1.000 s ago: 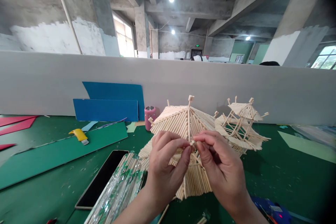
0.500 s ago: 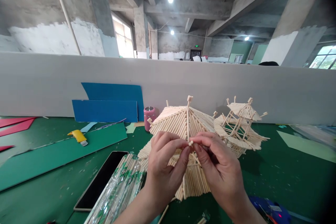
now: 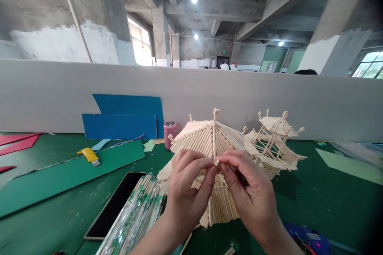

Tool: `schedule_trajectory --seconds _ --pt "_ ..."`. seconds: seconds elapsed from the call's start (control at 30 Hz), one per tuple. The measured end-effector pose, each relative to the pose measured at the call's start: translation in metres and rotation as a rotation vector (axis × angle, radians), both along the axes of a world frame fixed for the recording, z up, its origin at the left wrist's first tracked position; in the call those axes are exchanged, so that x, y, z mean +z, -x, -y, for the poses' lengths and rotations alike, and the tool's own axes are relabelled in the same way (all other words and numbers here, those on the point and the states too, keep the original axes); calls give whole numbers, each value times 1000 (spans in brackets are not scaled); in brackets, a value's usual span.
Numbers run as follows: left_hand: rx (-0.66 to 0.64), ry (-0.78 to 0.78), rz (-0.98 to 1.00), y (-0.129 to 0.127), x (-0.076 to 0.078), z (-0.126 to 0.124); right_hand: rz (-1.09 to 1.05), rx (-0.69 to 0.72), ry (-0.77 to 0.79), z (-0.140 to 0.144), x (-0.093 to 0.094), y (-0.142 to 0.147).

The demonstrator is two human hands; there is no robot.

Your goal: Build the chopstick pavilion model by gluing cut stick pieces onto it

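My left hand (image 3: 190,185) and my right hand (image 3: 249,185) meet at the near corner of a pavilion model (image 3: 191,133) built from pale wooden sticks. Both pinch, thumb against forefinger, on a short piece of wooden stick (image 3: 217,163) at the low end of the roof's ridge stick (image 3: 214,139). My fingertips cover most of that piece; only its pale ends show. The model's lower roof (image 3: 223,207) of close-laid sticks spreads out below my hands. Whether the small piece is fixed to the ridge, I cannot tell.
A smaller stick pavilion (image 3: 277,141) stands at the right. Wrapped sticks (image 3: 134,215) partly cover a phone (image 3: 112,203) at the left. A blue glue gun (image 3: 308,239) lies bottom right, a yellow cutter (image 3: 89,156) on green board (image 3: 60,181), and a pink flask (image 3: 170,134) stands behind.
Almost nothing differs. Both hands keep their pinch at the roof corner, and the small stick piece has shifted only very slightly.
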State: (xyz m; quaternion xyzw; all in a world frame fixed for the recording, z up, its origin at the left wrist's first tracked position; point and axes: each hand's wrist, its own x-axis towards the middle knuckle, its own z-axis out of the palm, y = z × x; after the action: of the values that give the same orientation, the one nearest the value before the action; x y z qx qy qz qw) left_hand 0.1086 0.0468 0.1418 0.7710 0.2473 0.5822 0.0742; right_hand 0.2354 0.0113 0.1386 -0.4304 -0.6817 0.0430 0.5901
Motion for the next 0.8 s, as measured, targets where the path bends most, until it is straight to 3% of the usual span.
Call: schedule_trajectory --seconds 0.8 --pt "-7 -8 7 0 0 0 -21 12 -2 2 0 1"
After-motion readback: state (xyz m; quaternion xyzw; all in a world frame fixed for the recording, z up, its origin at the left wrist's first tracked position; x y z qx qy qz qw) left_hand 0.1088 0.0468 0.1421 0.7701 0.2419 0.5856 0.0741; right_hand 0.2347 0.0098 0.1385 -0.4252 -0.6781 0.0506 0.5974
